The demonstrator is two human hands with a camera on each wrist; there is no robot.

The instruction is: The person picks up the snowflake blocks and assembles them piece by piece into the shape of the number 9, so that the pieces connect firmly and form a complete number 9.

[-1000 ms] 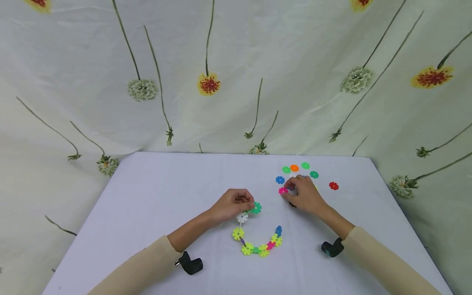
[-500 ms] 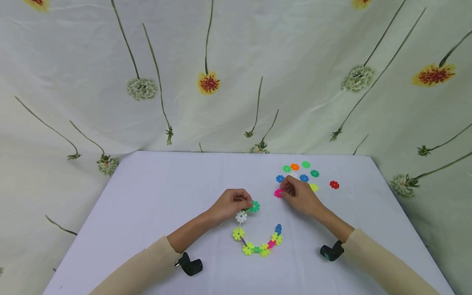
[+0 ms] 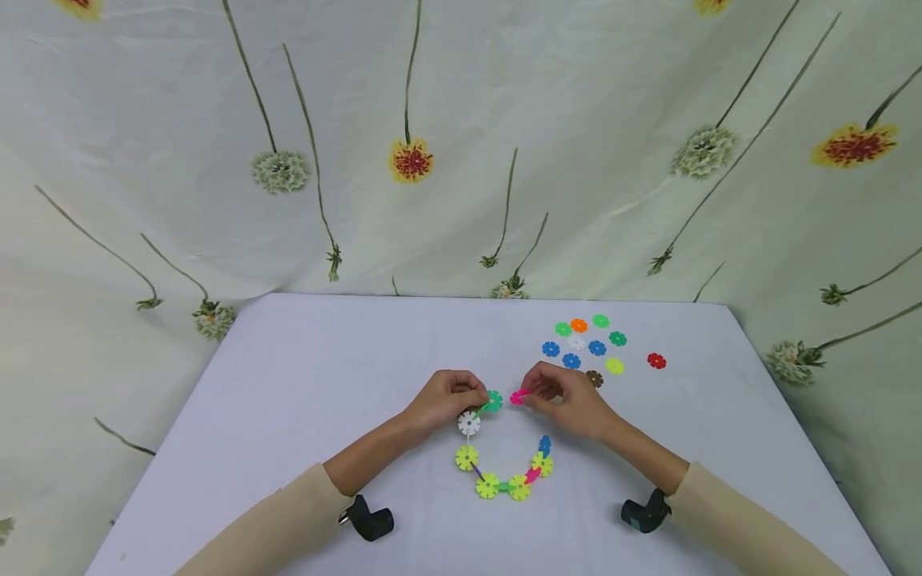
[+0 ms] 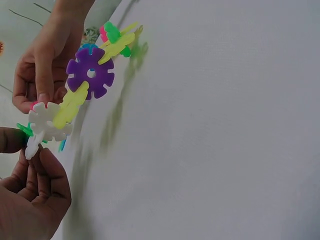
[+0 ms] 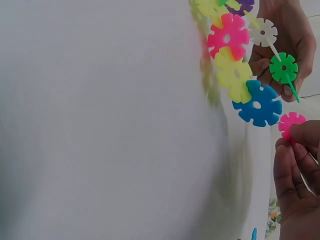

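Note:
A curved chain of notched plastic discs hangs from my left hand, which pinches it near its green end disc. Below that come a white disc, yellow discs, a purple disc and a pink disc. At the chain's other end is a blue disc. Between thumb and fingers my right hand holds a loose pink disc, a short gap to the right of the green end disc. My fingertips cover part of it.
Several loose discs lie at the back right of the white table, among them an orange disc, a brown disc and a red disc. A flowered cloth hangs behind. Black wrist cameras sit by both sleeves.
My right hand has drawn the pink disc away from the loose discs, leftward and nearer, towards the chain's green end. The left hand has stayed nearly still with the chain.

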